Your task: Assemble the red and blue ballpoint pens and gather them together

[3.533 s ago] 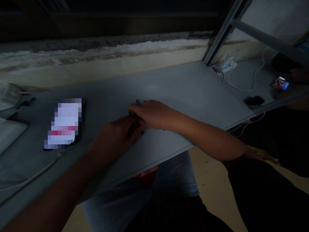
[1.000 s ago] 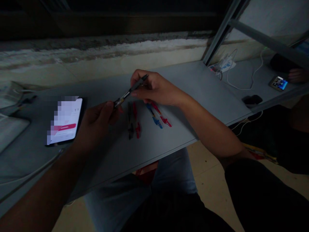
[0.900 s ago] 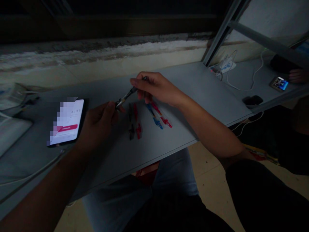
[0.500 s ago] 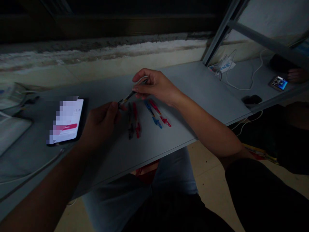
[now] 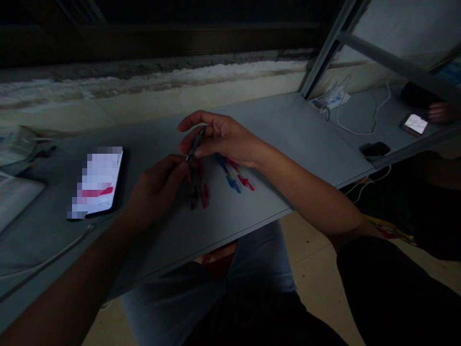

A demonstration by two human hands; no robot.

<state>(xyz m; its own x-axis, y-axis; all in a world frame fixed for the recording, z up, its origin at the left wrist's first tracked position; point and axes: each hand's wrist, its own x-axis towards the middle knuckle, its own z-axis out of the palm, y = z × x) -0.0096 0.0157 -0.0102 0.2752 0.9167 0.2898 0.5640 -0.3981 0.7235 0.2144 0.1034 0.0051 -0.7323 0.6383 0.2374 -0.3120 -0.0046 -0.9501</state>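
Note:
Both hands meet over the grey table [image 5: 288, 139] in dim light. My right hand [image 5: 219, 139] pinches a dark pen [image 5: 195, 144] between thumb and fingers, holding it steeply tilted. My left hand [image 5: 158, 187] is closed on the pen's lower tip. Below the hands lie a black pen [image 5: 194, 192] and a red pen [image 5: 204, 190] side by side, with a blue pen [image 5: 230, 180] and another red pen [image 5: 243, 178] to their right.
A lit phone [image 5: 96, 182] lies on the table at the left, with a white cable [image 5: 46, 262] near it. At the far right, another person's hand [image 5: 439, 113] rests by a second lit phone [image 5: 415, 124], a charger cable [image 5: 360, 129] and a dark object [image 5: 376, 150].
The hands rose off the table with the dark pen, uncovering the pens lying below. Over the last second the hands closed together and the pen tilted steeper.

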